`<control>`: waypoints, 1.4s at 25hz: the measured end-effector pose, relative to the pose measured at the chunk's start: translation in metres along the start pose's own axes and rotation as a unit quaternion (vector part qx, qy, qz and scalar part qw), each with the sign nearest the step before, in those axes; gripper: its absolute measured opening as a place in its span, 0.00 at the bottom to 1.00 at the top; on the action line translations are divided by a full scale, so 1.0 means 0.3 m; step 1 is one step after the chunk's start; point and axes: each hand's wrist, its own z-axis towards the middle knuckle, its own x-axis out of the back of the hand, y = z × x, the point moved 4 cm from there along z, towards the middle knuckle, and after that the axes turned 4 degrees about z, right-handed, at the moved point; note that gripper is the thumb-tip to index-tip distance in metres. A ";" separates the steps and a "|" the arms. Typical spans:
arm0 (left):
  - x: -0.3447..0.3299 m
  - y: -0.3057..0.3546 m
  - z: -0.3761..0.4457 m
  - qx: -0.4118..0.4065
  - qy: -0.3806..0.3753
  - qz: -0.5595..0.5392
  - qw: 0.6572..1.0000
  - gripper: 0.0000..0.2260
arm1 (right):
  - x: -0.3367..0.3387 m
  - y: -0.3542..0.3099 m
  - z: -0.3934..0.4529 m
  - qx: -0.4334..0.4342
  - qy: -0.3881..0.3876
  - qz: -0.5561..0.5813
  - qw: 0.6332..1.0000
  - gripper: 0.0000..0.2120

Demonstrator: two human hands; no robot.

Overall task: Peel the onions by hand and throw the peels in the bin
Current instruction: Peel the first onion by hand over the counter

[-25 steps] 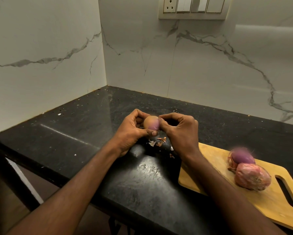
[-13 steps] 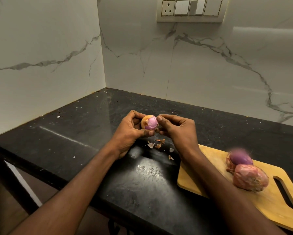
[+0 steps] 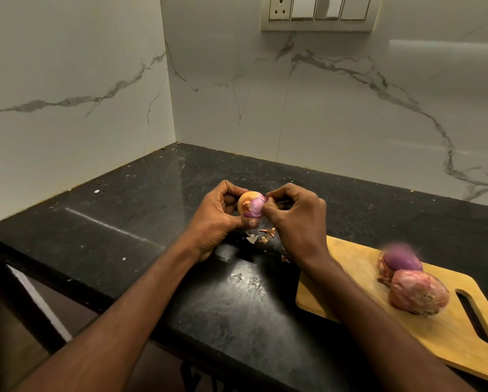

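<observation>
Left hand [image 3: 220, 219] cups half-peeled onion [image 3: 251, 204]; right hand [image 3: 296, 219] pinches its skin; purple flesh exposed.

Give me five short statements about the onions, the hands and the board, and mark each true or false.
1. The left hand grips the half-peeled onion. True.
2. Three onions lie on the cutting board. False: two lie there, a purple onion and a skin-covered onion.
3. The right hand pinches at the held onion's skin. True.
4. The peel scraps lie on the cutting board. False: they lie on the black counter, below the hands.
5. The held onion is fully peeled. False: orange skin still covers its left part.
</observation>
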 end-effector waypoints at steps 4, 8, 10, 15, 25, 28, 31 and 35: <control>0.002 0.006 0.002 0.002 0.021 -0.001 1.000 0.26 | -0.007 0.032 0.004 -0.099 -0.022 0.131 0.986 0.07; 0.004 0.004 0.004 -0.001 0.026 0.000 1.000 0.25 | -0.012 0.038 0.004 -0.111 -0.029 0.142 0.983 0.07; 0.007 0.001 0.006 0.000 0.015 -0.007 1.000 0.25 | -0.006 0.034 0.002 -0.103 -0.021 0.139 0.985 0.06; 0.003 -0.008 0.010 -0.001 -0.003 -0.036 0.999 0.24 | 0.002 0.035 0.009 -0.155 -0.008 0.205 0.966 0.05; 0.001 -0.009 0.017 -0.022 -0.017 -0.053 0.998 0.27 | -0.021 0.012 -0.021 -0.342 -0.080 0.385 0.853 0.11; -0.003 -0.004 0.011 -0.021 -0.008 -0.042 0.999 0.27 | -0.024 0.018 -0.020 -0.346 -0.089 0.365 0.860 0.10; -0.007 -0.003 0.008 -0.013 -0.006 -0.037 0.999 0.26 | -0.013 0.012 -0.018 -0.333 -0.096 0.369 0.862 0.09; -0.012 0.001 0.008 -0.017 -0.015 -0.016 1.000 0.25 | -0.018 0.024 -0.016 -0.324 -0.092 0.337 0.879 0.07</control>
